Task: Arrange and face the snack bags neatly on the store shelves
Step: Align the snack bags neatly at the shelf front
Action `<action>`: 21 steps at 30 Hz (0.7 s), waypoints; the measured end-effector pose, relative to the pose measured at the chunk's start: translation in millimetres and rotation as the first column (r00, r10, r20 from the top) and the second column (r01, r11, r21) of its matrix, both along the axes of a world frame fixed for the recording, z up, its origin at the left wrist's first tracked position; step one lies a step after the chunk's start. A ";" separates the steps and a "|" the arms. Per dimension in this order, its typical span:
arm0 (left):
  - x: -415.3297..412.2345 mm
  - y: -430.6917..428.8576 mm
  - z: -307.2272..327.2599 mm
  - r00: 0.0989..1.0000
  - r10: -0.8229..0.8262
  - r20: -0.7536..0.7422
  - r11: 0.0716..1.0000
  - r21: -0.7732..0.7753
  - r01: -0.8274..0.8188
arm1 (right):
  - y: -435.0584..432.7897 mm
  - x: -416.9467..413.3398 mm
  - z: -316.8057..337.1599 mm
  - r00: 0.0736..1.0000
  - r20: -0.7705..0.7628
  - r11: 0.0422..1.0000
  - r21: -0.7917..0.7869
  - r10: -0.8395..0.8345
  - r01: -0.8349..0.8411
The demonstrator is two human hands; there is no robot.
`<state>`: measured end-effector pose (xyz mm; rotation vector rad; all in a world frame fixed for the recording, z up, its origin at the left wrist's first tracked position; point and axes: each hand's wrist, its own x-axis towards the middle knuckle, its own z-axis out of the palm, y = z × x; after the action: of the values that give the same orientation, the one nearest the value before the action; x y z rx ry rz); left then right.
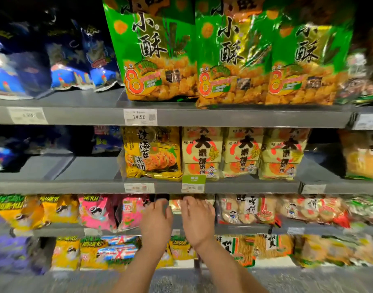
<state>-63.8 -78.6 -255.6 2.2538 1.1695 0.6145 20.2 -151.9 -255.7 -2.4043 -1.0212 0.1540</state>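
Head view: at lower centre of the frame, the left hand (156,222) and right hand (198,220) reach side by side, fingers extended, to a partly hidden snack bag (175,205) on the third shelf (244,229), between pink bags (97,212) and rice-cracker bags (244,210); whether either hand grips cannot be told.

Grey shelves (244,117), 4 tiers. Top: 3 green bags (230,60), blue bags (71,66). Below: yellow bag (153,153), 3 cream bags (242,153).
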 end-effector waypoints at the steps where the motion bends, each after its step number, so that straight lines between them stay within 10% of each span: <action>1: -2.8 -9.7 -3.9 1.000 -0.017 -0.016 0.999 -0.048 0.016 | -8.1 0.8 -1.8 0.999 -0.031 1.000 -0.018 0.024 -0.024; 11: -2.4 5.0 -42.9 0.959 -0.084 -0.269 0.951 -0.308 -0.004 | -17.5 31.3 -54.1 0.922 -0.366 0.991 -0.007 -0.127 0.134; 21: 96.5 72.9 -214.6 0.989 0.020 -0.147 0.981 -0.186 -0.047 | 41.9 110.3 -228.3 0.952 -0.245 0.979 0.041 -0.184 0.200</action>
<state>32.7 -5.7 -470.2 2.1492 1.2807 0.3407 130.6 -110.0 -483.9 -2.3397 -0.6687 0.3287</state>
